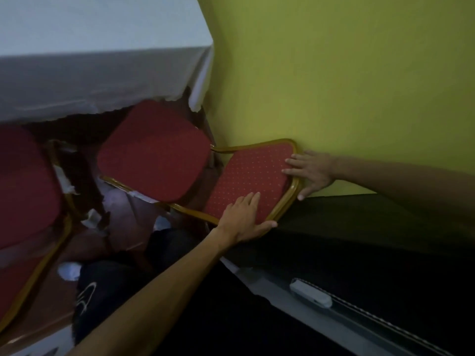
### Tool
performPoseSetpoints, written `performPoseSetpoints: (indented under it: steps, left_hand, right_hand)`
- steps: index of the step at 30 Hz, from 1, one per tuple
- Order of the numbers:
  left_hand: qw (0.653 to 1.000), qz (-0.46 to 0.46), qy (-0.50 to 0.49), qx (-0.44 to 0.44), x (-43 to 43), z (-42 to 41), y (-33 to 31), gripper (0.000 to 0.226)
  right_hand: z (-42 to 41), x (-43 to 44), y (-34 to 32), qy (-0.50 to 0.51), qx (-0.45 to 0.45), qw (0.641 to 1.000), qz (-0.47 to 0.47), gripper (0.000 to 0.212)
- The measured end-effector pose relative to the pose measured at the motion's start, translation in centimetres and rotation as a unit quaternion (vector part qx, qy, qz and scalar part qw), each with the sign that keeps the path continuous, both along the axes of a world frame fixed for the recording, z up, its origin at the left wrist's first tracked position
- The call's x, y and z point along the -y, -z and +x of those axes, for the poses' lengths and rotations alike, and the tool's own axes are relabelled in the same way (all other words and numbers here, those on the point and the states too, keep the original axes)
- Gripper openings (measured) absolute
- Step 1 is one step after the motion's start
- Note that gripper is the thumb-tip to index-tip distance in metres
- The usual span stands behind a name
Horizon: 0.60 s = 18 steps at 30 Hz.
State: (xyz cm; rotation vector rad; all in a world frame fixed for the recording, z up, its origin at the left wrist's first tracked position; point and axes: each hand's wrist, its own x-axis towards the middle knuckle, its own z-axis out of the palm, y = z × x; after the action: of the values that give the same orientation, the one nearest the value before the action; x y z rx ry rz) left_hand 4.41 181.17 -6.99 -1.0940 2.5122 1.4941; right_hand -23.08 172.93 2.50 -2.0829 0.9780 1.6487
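Head view: left hand on lower edge of chair back, fingers flat on red dotted pad, thumb hooked round gold frame, clamped. Right hand on top corner, fingers spread over pad, thumb behind frame, also clamped. Chair back between both hands, tilted, top rim against green wall. Red seat beyond left hand, partly under white tablecloth. Second red chair far left. Dark ledge under right forearm.

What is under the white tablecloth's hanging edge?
The red chair has its seat's far corner tucked at the tablecloth hem, dark shadow beyond. The table's legs and anything further beneath are covered by the cloth.
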Motion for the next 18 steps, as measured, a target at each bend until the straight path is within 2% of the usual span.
performPoseSetpoints:
  steps: [6, 12, 18]
  left_hand:
    - [0.998, 0.063, 0.004, 0.024, -3.0, -3.5, 2.2, 0.101]
    - [0.993, 0.097, -0.062, 0.026, -4.3, -5.6, 3.3, 0.081]
    - [0.988, 0.090, -0.125, 0.026, -5.8, -6.9, 3.6, 0.083]
  right_hand:
    - [-3.2, 1.1, 1.7, -0.053, 0.090, 0.994, -0.018, 0.098]
    - [-4.4, 1.8, 3.5, -0.068, 0.189, 0.979, -0.021, 0.095]
    - [-4.6, 1.9, 3.4, -0.063, 0.224, 0.972, -0.032, 0.093]
